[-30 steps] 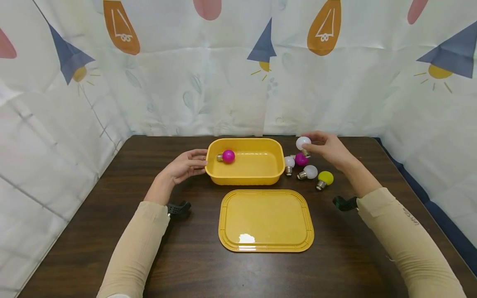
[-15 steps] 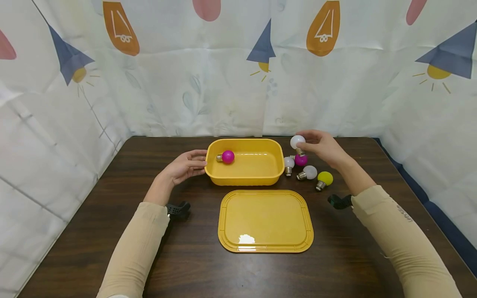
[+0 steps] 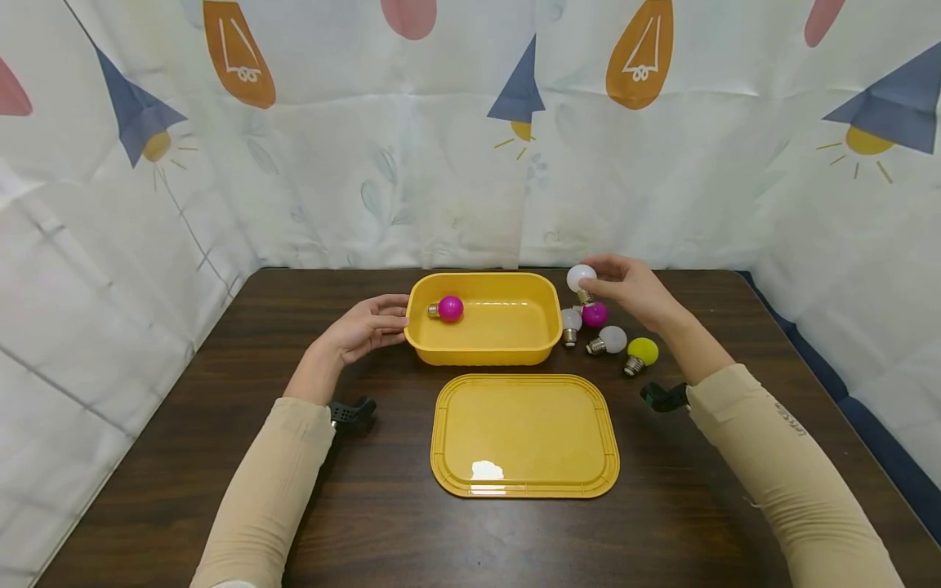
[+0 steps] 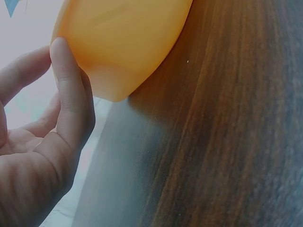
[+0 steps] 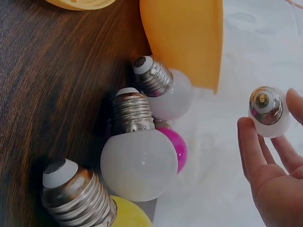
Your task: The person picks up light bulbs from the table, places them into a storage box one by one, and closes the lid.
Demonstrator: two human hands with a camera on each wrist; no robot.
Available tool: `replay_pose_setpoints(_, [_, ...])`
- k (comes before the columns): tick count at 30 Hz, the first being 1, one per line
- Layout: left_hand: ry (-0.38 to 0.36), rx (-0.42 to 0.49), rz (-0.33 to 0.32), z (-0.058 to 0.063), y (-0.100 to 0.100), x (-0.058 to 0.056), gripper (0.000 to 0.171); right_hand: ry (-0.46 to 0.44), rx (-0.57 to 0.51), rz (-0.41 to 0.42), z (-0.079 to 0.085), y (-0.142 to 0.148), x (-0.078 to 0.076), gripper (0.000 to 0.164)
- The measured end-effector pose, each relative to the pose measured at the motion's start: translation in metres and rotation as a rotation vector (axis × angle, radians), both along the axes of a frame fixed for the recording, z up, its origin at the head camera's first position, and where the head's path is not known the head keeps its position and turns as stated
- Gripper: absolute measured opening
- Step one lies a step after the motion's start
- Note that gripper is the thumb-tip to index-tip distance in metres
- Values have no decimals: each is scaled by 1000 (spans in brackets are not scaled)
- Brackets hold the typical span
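Note:
My right hand (image 3: 638,292) pinches a white light bulb (image 3: 581,278) by its globe, base pointing down, just right of the yellow tub's (image 3: 478,357) back corner. In the right wrist view the held bulb (image 5: 269,113) shows its metal screw base between thumb and fingers. Below it on the table lie a magenta bulb (image 3: 595,314), a white bulb (image 3: 570,320) by the tub wall, another white bulb (image 3: 613,339) and a yellow bulb (image 3: 643,352). My left hand (image 3: 365,328) touches the tub's left side with fairly straight fingers. Inside the tub lies one magenta bulb (image 3: 450,309).
A flat yellow lid (image 3: 525,437) lies on the dark wooden table (image 3: 367,523) in front of the tub. Behind the table hangs a white printed curtain (image 3: 441,188), which also runs along both sides.
My right hand has carried the white bulb a short way left and slightly up, toward the tub. The left hand and tub have stayed in place.

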State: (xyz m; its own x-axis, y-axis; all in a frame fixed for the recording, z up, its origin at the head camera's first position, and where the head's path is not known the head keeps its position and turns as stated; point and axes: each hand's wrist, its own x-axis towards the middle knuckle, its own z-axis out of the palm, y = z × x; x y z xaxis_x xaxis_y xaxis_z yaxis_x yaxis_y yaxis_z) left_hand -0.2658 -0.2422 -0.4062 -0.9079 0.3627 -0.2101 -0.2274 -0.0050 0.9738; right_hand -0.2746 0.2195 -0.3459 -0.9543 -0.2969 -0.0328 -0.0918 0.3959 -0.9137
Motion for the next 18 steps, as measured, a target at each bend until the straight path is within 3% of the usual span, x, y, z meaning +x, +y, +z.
replay_pose_setpoints(18, [-1,4,0,2,0,1,59,-25,-67,38,-1,-9,-2,58])
